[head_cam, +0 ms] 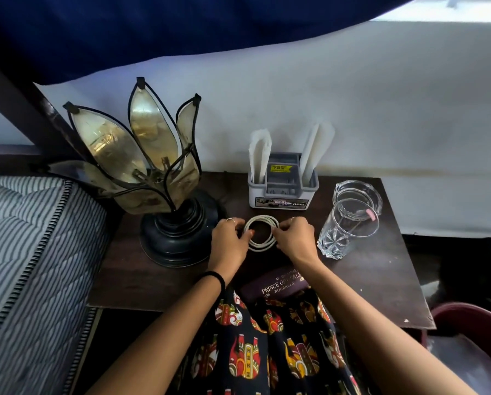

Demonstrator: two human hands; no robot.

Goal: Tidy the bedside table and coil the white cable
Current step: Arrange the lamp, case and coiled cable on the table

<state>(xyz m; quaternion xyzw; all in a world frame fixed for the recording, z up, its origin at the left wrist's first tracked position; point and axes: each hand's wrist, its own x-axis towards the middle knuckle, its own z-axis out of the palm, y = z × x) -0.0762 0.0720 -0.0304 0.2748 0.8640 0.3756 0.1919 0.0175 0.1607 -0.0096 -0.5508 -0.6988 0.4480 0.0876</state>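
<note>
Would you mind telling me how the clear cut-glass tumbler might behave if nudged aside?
The clear cut-glass tumbler looks tall and narrow-based, so it would probably tip rather than slide. It stands close against the glass ashtray, so it might clink. Being glass, it is likely fragile and slippery.

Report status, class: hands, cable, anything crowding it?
Left hand and right hand both pinching the white cable. Cable coiled on table. Lamp left, glass right, both close.

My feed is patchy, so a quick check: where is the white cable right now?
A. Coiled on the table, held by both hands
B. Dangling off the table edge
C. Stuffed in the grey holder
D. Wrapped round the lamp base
A: the white cable lies in a round coil on the table, with the left hand and right hand pinching its two sides.
</note>
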